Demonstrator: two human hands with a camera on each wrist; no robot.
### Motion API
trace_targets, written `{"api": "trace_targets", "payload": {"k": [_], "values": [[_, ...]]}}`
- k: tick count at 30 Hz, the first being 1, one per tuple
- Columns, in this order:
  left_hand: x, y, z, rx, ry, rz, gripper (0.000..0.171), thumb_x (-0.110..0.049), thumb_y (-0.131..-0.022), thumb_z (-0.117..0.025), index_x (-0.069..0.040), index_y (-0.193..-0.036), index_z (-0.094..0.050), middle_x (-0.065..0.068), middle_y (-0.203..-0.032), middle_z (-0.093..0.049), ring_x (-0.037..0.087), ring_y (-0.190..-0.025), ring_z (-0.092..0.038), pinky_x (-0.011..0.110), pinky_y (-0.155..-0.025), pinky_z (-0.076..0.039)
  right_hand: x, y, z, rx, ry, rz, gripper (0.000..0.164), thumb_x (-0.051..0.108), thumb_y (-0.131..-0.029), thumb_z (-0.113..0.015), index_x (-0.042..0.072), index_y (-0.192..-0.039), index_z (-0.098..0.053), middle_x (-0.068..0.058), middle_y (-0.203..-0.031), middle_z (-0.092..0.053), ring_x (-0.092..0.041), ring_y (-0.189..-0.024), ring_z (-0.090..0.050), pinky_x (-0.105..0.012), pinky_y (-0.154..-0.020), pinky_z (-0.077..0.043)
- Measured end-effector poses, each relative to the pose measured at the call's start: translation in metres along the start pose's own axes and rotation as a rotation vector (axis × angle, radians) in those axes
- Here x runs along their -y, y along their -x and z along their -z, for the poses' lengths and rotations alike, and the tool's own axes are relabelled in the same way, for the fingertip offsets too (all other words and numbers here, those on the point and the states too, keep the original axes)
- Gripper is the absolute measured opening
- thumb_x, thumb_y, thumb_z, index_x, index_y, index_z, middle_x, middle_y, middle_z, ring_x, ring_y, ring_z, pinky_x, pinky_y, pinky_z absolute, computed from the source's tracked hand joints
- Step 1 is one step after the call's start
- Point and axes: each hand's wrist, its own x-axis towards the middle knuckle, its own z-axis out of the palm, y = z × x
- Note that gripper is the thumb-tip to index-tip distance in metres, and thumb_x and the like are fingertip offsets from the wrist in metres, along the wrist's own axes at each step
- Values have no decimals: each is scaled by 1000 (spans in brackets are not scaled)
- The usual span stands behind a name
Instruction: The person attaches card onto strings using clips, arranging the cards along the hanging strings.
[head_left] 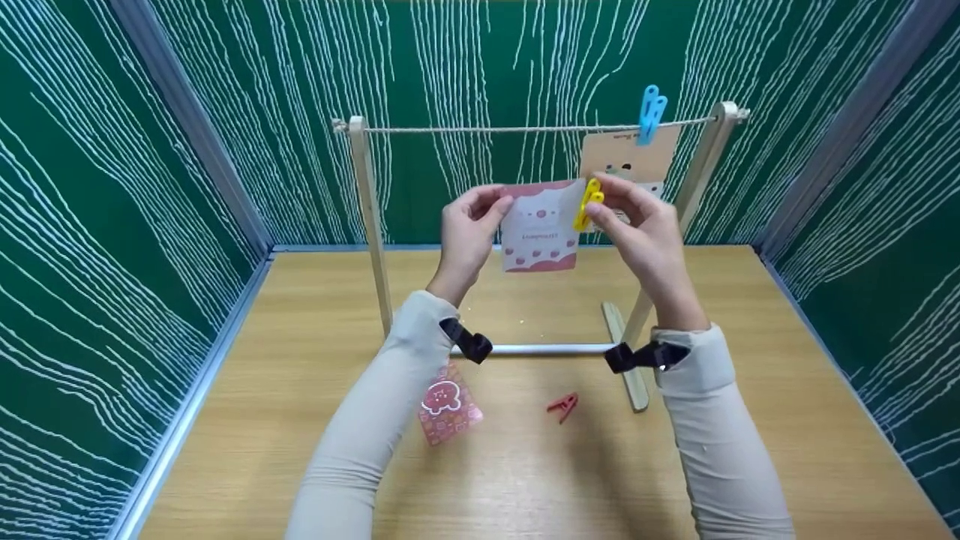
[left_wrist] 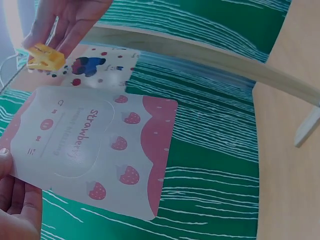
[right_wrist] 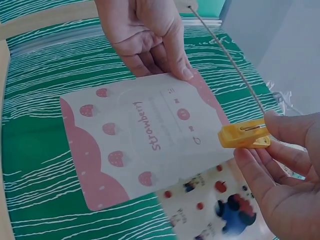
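Note:
A pink-and-white strawberry card (head_left: 540,232) hangs from my left hand (head_left: 469,236), thumb and fingers pinching its upper left edge. In my right hand (head_left: 637,225) a yellow clothespin (head_left: 587,204) is pinched between thumb and fingers, right at the card's other side edge. The right wrist view shows the clothespin (right_wrist: 245,134) overlapping the card's edge (right_wrist: 135,140). Both hands are below the rope (head_left: 487,130) strung between two wooden posts. Behind the right hand a peach-topped card (head_left: 630,154) hangs from the rope under a blue clothespin (head_left: 651,116).
On the wooden table (head_left: 300,450) lie a pink bear-patterned card (head_left: 448,405), partly behind the left sleeve, and a red clothespin (head_left: 564,406). The rack's left post (head_left: 367,217), right foot (head_left: 626,360) and metal crossbar (head_left: 540,349) stand around the work. Green white-lined walls enclose the table.

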Motion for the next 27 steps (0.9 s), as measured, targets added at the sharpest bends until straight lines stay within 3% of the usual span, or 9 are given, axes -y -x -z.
{"api": "trace_targets", "payload": {"k": [5,11,18,27], "values": [[-14,-5,-4,5,3,-54,24,-19,-92,-63,-7,-113,-66,6,-109,-68,17,-94,-62,23,-88,-52,13,-10,1,-31,-3,16,43,21,-91,-65,10,-132,-56,-9,-120,-62,-17,-99,-59,-16,-85,-49],[-24,-12,-5,-13,13,-67,24,-19,-92,-64,-7,-112,-66,6,-108,-67,16,-94,-61,21,-86,-52,28,-19,2,-81,-37,21,41,20,-89,-68,10,-129,-59,-9,-119,-64,-19,-100,-60,-16,-86,-50],[-31,-20,-5,-34,-3,-80,24,-17,-92,-63,-5,-112,-66,8,-107,-68,15,-93,-61,21,-84,-52,41,-32,3,-128,-160,62,42,15,-86,-71,7,-125,-60,-10,-118,-63,-21,-105,-62,-19,-92,-50],[-42,-24,-9,-43,-1,-93,27,-18,-91,-64,-6,-116,-65,6,-110,-68,15,-94,-61,20,-86,-52,47,-39,0,-174,-144,100,37,9,-88,-66,6,-124,-60,-9,-116,-62,-20,-107,-63,-22,-94,-50]]}}
